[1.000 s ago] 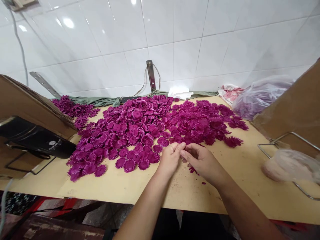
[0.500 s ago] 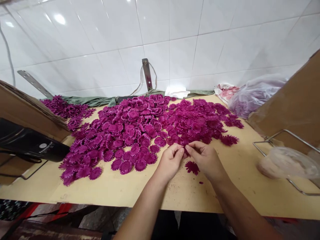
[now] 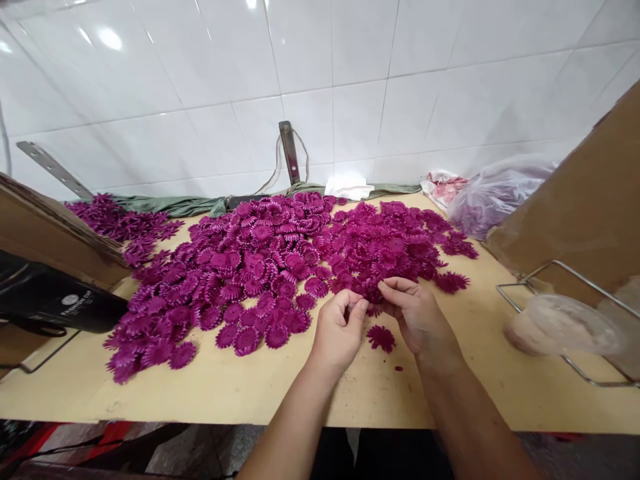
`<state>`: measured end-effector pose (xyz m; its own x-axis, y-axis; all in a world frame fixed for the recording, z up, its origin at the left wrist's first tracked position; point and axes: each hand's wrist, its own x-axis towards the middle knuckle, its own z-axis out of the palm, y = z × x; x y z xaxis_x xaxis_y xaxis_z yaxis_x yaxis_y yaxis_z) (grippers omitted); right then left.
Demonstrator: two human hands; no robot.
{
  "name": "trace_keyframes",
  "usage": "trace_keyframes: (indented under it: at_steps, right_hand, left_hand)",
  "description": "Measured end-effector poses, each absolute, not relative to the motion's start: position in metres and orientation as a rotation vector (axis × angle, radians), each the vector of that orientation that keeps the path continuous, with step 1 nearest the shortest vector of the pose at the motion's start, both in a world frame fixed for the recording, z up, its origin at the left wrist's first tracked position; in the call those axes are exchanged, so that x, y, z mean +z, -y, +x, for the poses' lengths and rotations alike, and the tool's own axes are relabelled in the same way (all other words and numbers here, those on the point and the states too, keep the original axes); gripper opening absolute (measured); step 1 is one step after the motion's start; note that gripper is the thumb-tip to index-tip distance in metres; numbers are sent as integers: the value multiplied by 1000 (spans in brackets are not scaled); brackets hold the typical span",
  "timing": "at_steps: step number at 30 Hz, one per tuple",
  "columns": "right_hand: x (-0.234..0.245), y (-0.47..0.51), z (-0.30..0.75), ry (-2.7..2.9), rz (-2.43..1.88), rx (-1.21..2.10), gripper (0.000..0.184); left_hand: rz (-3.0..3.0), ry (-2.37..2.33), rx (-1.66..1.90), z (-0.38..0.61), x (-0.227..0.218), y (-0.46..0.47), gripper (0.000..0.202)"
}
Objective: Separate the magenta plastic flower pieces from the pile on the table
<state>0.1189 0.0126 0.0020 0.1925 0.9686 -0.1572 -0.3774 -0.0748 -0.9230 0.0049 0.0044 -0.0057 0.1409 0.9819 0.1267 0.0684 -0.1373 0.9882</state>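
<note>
My left hand is closed in a pinch, thumb against forefinger, at the near edge of the purple flower heaps. Close beside it, my right hand pinches a magenta artificial flower piece, which spans the gap between both sets of fingertips. Its outline merges with the heap behind. Whether the left fingertips grip its edge or some tiny part is too small to tell. Below the hands, one loose petal-edged flower piece lies flat on the table, and a small purple scrap sits nearer me.
Cupped flower pieces fill the table's left and middle; flatter ones are heaped to the right. A black cup leans at left by cardboard. On the right are a plastic bag, a wire frame and a clear tub.
My hands have moved slightly apart, the right one turning so that more of the flower piece shows between them. The whole view has shifted a little.
</note>
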Motion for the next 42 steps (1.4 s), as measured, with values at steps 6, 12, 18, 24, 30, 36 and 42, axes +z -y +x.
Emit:
trace_keyframes:
  at_steps: [6, 12, 18, 24, 30, 36, 42]
  right_hand:
    - [6, -12, 117, 927, -1150, 1249, 34]
    - [8, -4, 121, 1304, -1299, 1181, 25]
    - [14, -3, 130, 1384, -1296, 1231, 13]
    - [10, -3, 126, 1261, -1282, 1102, 9]
    - [4, -9, 120, 751, -1140, 1315, 23]
    - [5, -13, 121, 567, -1058, 1339, 32]
    - [4, -6, 112, 1071, -1184, 1179, 17]
  left_hand:
    - [1455, -1188, 1199, 1, -3, -6, 22]
    - [1824, -1348, 1188, -2, -3, -5, 15]
    - [1942, -1322, 1179, -6, -2, 2, 16]
    - [1916, -1346, 1217, -6, -4, 0, 15]
    - [1916, -1345, 1237, -6, -4, 0, 13]
    - [1648, -1292, 1230, -3, -5, 0, 13]
    - [1331, -1206, 1178, -4, -6, -5, 12]
